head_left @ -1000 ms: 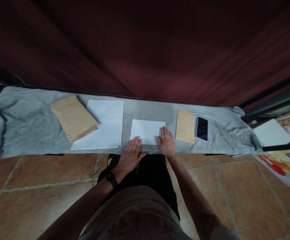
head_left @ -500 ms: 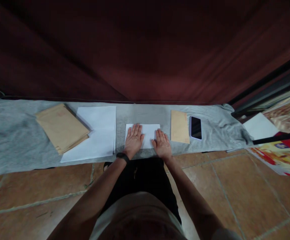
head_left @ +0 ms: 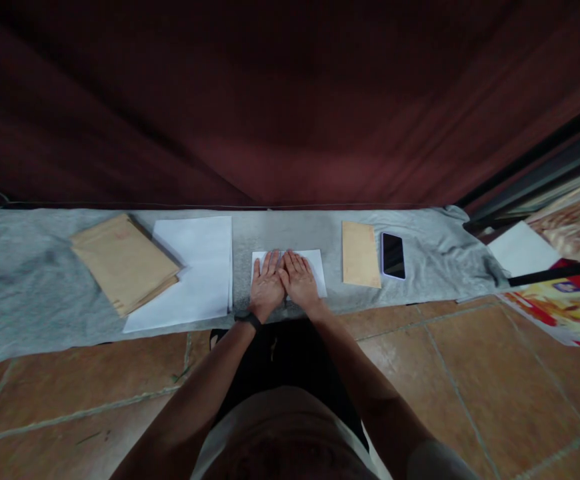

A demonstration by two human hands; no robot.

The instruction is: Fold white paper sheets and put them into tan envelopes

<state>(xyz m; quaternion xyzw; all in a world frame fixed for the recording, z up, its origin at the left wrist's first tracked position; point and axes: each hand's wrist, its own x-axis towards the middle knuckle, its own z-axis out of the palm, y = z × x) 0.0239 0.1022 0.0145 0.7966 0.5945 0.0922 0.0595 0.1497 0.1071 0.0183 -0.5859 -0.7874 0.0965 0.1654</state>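
Observation:
A small folded white sheet [head_left: 317, 270] lies on a grey cloth [head_left: 35, 287] spread over the floor. My left hand [head_left: 266, 285] rests flat on the sheet's left half, fingers stretched out, a dark band on the wrist. My right hand [head_left: 298, 280] lies flat beside it on the middle of the sheet, fingers together and extended, touching the left hand. Neither hand holds anything.
A stack of white paper [head_left: 193, 270] and a pile of brown envelopes [head_left: 123, 260] lie left of the hands. One brown envelope [head_left: 360, 253] and a dark phone [head_left: 393, 255] lie to the right. A dark red curtain [head_left: 290, 100] hangs behind the cloth. Tiled floor [head_left: 470, 373] surrounds me.
My left hand moved up onto the white sheet, then my right hand slid left from the sheet's right edge until it touches the left hand. The view shifted slightly.

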